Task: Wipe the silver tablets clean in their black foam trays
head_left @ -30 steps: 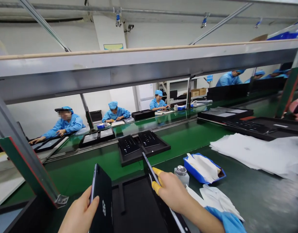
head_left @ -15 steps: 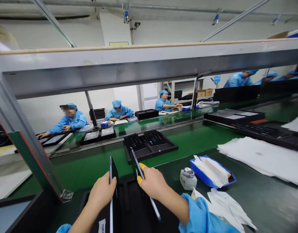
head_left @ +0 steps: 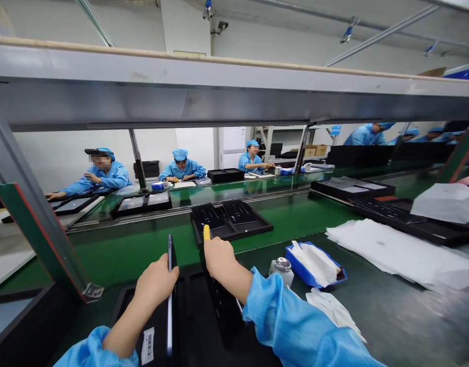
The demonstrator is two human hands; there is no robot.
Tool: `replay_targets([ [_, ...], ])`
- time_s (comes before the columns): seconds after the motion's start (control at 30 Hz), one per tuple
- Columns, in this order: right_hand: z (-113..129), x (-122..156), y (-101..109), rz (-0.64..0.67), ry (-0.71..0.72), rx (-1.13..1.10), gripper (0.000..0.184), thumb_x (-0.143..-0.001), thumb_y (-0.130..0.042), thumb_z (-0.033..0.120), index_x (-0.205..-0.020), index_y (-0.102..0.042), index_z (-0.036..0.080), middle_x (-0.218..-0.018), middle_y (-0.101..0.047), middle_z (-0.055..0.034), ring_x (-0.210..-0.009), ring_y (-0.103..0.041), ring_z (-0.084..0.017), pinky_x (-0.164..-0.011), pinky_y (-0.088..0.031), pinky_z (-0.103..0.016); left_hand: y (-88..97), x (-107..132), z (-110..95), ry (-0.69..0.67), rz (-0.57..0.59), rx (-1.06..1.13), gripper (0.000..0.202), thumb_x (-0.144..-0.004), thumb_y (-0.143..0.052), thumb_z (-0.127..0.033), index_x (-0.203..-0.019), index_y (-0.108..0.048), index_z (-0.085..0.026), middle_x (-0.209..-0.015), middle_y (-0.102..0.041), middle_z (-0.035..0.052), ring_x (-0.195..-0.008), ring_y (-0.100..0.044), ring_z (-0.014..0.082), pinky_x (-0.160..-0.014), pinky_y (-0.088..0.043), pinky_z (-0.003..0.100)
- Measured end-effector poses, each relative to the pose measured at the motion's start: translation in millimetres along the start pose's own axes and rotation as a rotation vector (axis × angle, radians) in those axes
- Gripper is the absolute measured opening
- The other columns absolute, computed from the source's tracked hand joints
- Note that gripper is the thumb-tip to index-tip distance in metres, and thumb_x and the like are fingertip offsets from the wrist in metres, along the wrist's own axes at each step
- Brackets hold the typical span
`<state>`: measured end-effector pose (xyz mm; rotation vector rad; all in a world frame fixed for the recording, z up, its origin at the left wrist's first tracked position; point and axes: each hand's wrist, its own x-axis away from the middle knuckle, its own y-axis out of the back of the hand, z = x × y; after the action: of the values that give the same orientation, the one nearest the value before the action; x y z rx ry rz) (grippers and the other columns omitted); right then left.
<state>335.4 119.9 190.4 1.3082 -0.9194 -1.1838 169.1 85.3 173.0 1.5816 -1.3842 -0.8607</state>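
In the head view my left hand is closed around a thin tablet, which stands on edge with its narrow side towards me. My right hand, yellow cover on a fingertip, grips a second dark tablet near its upper end; this one leans, and small light marks show on its face. Both tablets are over a black tray at the front of the bench, its floor partly hidden by my hands and the tablets. A white barcode label shows beside the left tablet.
Ahead, a black tray with two dark panels sits on the green belt. To the right are a dispenser bottle, a blue box of wipes and white sheets. A shelf beam crosses above; co-workers sit opposite.
My right hand has rolled over, turning its tablet so that the dark face shows more. The left hand still grips its tablet upright. The whole view has shifted slightly.
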Motion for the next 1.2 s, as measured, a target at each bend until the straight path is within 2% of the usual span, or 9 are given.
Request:
replay_targets([
  [0.3, 26.4, 8.6, -7.8, 0.008, 0.057, 0.019, 0.029, -0.084, -0.067, 0.013, -0.112, -0.066, 0.008, -0.113, -0.065, -0.021, -0.1, -0.069, -0.028, -0.08, -0.054, -0.034, -1.8, -0.3, 1.8, -0.02, -0.029, -0.058, 0.026, -0.096, -0.047, -0.037, -0.107, -0.059, -0.017, -0.098, -0.068, 0.0057, -0.087, -0.064, 0.0195, -0.082, -0.053, 0.041],
  [0.4, 28.8, 10.4, -3.3, 0.024, 0.048, 0.005, 0.037, -0.086, -0.06, 0.011, -0.123, -0.061, 0.008, -0.117, -0.064, -0.0217, -0.099, -0.07, -0.027, -0.081, -0.054, -0.033, -0.7, 5.2, 0.0, -0.025, -0.097, -0.122, 0.036, -0.096, -0.046, -0.032, -0.126, -0.052, -0.016, -0.105, -0.068, 0.0083, -0.09, -0.065, 0.0218, -0.083, -0.054, 0.043],
  [0.5, 23.7, 17.3, 0.4, 0.056, 0.025, -0.007, 0.037, -0.087, -0.058, 0.013, -0.123, -0.061, 0.008, -0.116, -0.066, -0.0229, -0.1, -0.071, -0.028, -0.082, -0.053, -0.034, 0.6, 12.9, -5.7, -0.134, -0.211, -0.226, 0.059, -0.093, -0.049, -0.023, -0.149, -0.03, -0.02, -0.136, -0.055, 0.0128, -0.115, -0.059, 0.0261, -0.098, -0.049, 0.048],
  [0.6, 10.5, 29.3, 1.4, 0.094, 0.014, -0.009, 0.032, -0.085, -0.06, 0.015, -0.116, -0.065, 0.008, -0.106, -0.072, -0.0216, -0.1, -0.071, -0.032, -0.082, -0.053, -0.037, 1.9, 15.8, -14.4, -0.289, -0.2, -0.358, 0.056, -0.088, -0.055, -0.013, -0.141, -0.047, -0.027, -0.155, -0.04, 0.0069, -0.143, -0.035, 0.0291, -0.117, -0.031, 0.056],
  [0.67, 0.7, 36.6, 0.9, 0.106, -0.003, -0.009, 0.029, -0.085, -0.059, 0.015, -0.113, -0.066, 0.008, -0.104, -0.073, -0.0212, -0.1, -0.071, -0.033, -0.082, -0.052, -0.037, 1.9, 13.6, -22.0, -0.318, -0.122, -0.451, 0.04, -0.087, -0.059, -0.014, -0.125, -0.062, -0.025, -0.154, -0.043, 0.0057, -0.147, -0.028, 0.0318, -0.12, -0.021, 0.065],
  [0.77, -8.0, 42.4, -0.5, 0.096, -0.042, -0.017, 0.03, -0.09, -0.052, 0.016, -0.115, -0.066, 0.009, -0.109, -0.072, -0.0208, -0.103, -0.07, -0.032, -0.082, -0.051, -0.037, -2.6, 7.9, -36.5, -0.229, -0.021, -0.569, 0.027, -0.088, -0.064, -0.031, -0.112, -0.069, -0.018, -0.139, -0.059, 0.0108, -0.143, -0.037, 0.0357, -0.117, -0.018, 0.075],
  [0.9, -4.8, 42.6, -1.7, 0.086, -0.063, -0.039, 0.03, -0.092, -0.05, 0.02, -0.118, -0.064, 0.012, -0.111, -0.073, -0.0192, -0.105, -0.07, -0.031, -0.083, -0.05, -0.036, -17.6, 3.7, -57.8, -0.153, -0.057, -0.671, 0.056, -0.092, -0.05, -0.06, -0.123, -0.064, -0.016, -0.145, -0.054, 0.0165, -0.147, -0.031, 0.0371, -0.119, -0.012, 0.074],
  [1.0, 1.4, 42.5, -0.5, 0.073, -0.06, -0.049, 0.032, -0.09, -0.051, 0.017, -0.119, -0.064, 0.012, -0.11, -0.073, -0.0192, -0.104, -0.07, -0.031, -0.082, -0.05, -0.036, -29.7, 3.3, -69.0, -0.188, -0.097, -0.731, 0.044, -0.097, -0.048, -0.045, -0.128, -0.061, -0.018, -0.155, -0.043, 0.0136, -0.151, -0.022, 0.0338, -0.122, -0.01, 0.07],
  [1.2, -4.8, 51.9, 13.3, 0.027, -0.062, -0.067, 0.031, -0.089, -0.049, 0.012, -0.115, -0.067, 0.012, -0.11, -0.074, -0.0184, -0.104, -0.07, -0.029, -0.08, -0.048, -0.034, -39.8, 6.1, -80.5, -0.208, -0.148, -0.819, 0.035, -0.097, -0.049, -0.033, -0.125, -0.063, -0.017, -0.149, -0.052, 0.0126, -0.147, -0.033, 0.0305, -0.121, -0.021, 0.066],
])
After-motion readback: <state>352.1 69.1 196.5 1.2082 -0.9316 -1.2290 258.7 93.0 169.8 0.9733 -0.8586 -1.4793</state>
